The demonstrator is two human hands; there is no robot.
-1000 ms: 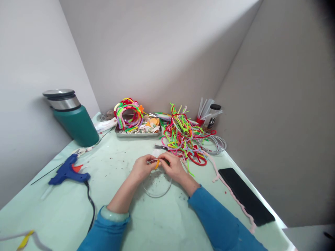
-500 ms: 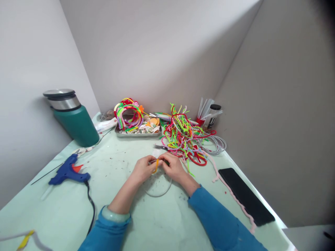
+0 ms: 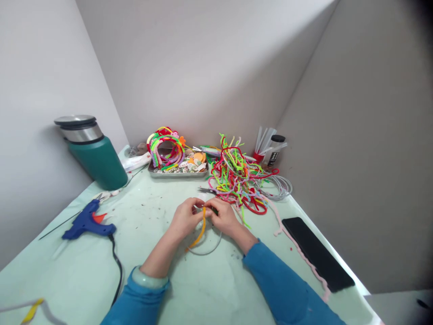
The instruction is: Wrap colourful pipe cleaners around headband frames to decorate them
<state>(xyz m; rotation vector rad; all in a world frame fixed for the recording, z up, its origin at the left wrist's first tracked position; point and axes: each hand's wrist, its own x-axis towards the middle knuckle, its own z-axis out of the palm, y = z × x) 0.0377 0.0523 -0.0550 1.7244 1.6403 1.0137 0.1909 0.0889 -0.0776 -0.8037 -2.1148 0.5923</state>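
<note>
Orange pipe cleaner (image 3: 200,231) is pinched at its top end between the left hand (image 3: 184,220) and the right hand (image 3: 226,218), against a clear headband (image 3: 207,247) on the table (image 3: 84,280). Wrapping seems barely begun; most of the length hangs free.

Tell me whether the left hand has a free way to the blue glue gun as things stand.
Probably yes, once it lets go: the left hand is pinching the orange pipe cleaner together with the right hand, but the table between it and the blue glue gun holds only small scraps.
</note>
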